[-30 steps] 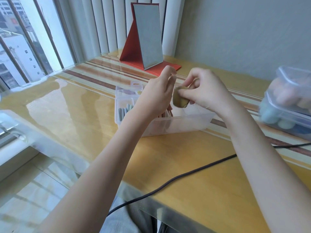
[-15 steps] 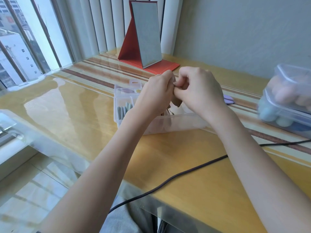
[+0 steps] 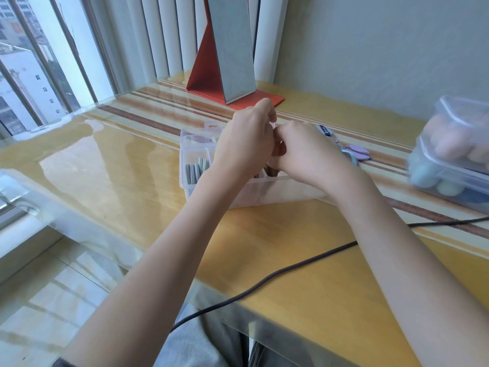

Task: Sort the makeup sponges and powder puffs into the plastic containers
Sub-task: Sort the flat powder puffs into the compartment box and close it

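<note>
In the head view, both hands meet at the centre of the frame, directly above a clear divided plastic container (image 3: pixel 195 165) that sits on the yellow glass-topped table (image 3: pixel 119 181). The left hand (image 3: pixel 244 139) has its fingers curled inward with the fingertips bunched at the top, and the right hand (image 3: pixel 304 152) curls toward it, knuckles touching; a small brown piece (image 3: pixel 279 151), likely a puff, shows in the gap between them, pinched there, though which fingers actually hold it cannot be told. In the container's left compartment, grey-green flat puffs (image 3: pixel 195 170) stand on edge in a row; more brown pieces (image 3: pixel 271 171) show just under the right wrist, inside the container. Right of the hands, on the striped part of the table, lie lilac puffs (image 3: pixel 357 152) and a small blue item (image 3: pixel 326 131), near the container. At the right edge of the frame, blurred, stands a stack of two clear lidded boxes (image 3: pixel 460 154) with pinkish sponges above and pale blue-green ones below. A red folding mirror (image 3: pixel 227 49) stands upright at the upper centre before white vertical blinds (image 3: pixel 148 35). A dark cable (image 3: pixel 264 282) crosses the table in the lower half of the frame.
</note>
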`<state>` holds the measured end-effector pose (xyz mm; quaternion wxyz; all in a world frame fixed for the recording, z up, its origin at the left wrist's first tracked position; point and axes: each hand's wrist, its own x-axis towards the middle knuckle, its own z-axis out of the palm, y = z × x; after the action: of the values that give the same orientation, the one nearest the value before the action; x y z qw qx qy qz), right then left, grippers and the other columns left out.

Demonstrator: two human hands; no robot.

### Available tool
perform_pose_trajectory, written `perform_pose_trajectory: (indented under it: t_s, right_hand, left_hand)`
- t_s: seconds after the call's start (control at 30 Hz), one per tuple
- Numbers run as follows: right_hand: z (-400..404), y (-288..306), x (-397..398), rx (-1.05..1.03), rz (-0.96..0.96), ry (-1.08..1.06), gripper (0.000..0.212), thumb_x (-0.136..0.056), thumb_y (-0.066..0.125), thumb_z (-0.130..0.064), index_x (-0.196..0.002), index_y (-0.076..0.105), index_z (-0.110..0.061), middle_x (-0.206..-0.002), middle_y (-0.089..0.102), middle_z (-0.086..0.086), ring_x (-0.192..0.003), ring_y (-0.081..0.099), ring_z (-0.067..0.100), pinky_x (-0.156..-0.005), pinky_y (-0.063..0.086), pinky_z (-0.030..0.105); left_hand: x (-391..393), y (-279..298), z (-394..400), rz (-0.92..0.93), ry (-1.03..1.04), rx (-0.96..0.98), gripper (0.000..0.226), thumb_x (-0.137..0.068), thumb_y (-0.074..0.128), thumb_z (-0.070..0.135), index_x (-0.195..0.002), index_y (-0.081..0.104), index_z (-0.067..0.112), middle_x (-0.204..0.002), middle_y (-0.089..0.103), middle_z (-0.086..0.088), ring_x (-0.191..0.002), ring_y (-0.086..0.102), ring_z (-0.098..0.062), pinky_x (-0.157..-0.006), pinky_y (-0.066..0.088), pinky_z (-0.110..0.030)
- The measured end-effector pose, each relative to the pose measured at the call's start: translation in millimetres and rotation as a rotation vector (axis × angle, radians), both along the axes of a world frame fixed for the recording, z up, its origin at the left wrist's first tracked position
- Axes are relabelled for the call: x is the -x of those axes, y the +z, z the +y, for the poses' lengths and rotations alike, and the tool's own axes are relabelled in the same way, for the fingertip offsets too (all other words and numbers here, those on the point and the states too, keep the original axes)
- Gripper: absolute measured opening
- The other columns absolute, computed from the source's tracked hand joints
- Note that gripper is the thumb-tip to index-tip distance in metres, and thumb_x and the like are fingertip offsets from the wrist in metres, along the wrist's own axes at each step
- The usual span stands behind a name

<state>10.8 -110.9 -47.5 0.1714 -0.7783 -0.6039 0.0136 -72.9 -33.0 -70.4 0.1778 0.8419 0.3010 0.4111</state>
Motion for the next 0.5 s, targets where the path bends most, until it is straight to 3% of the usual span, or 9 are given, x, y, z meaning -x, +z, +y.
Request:
perform_pose_trajectory:
  t_s: [0.07,0.2,0.33,0.5]
  right_hand:
    - [-0.8,0.5,0.0,0.005,-0.021,-0.01,0.026,-0.08,0.06,-0.016,-0.061,0.043,-0.024,-0.065,0.049,-0.01,-0.07,0.048,0.021,-0.055,0.031,0.03]
    - [0.7,-0.1,-0.6,-0.174,-0.084,-0.073,0.014,-0.079,0.058,-0.016,-0.069,0.05,-0.022,-0.076,0.059,-0.004,-0.074,0.049,0.024,-0.051,0.028,0.027]
    - [2.7,-8.5,0.6,-0.009,-0.154,-0.057,0.022,-0.08,0.058,-0.02,-0.062,0.045,-0.024,-0.068,0.05,-0.008,-0.067,0.045,0.012,-0.049,0.017,0.023]
    - [-0.6,0.0,-10.5,0.079,0.234,0.002,0.015,-0.088,0.061,-0.026,-0.075,0.061,-0.021,-0.076,0.068,-0.005,-0.066,0.058,0.017,-0.057,0.043,0.028]
  left_hand:
    - [0.4,0.5,-1.9,0.01,0.047,-0.038,0.023,-0.089,0.04,0.004,-0.103,0.058,0.008,-0.082,0.054,-0.003,-0.079,0.052,-0.031,-0.058,0.038,-0.034]
    - [5.3,2.8,-0.9,-0.052,0.127,-0.119,0.021,-0.085,0.043,0.006,-0.094,0.062,0.007,-0.07,0.049,-0.001,-0.076,0.052,-0.034,-0.06,0.035,-0.035]
    - [5.6,2.8,-0.8,-0.021,0.114,-0.064,0.023,-0.084,0.041,0.006,-0.094,0.062,0.007,-0.07,0.05,-0.002,-0.076,0.052,-0.032,-0.06,0.037,-0.034]
    - [4.0,2.7,1.3,0.046,0.078,0.002,0.026,-0.084,0.039,0.007,-0.095,0.063,0.009,-0.083,0.064,-0.007,-0.083,0.056,-0.031,-0.068,0.048,-0.039]
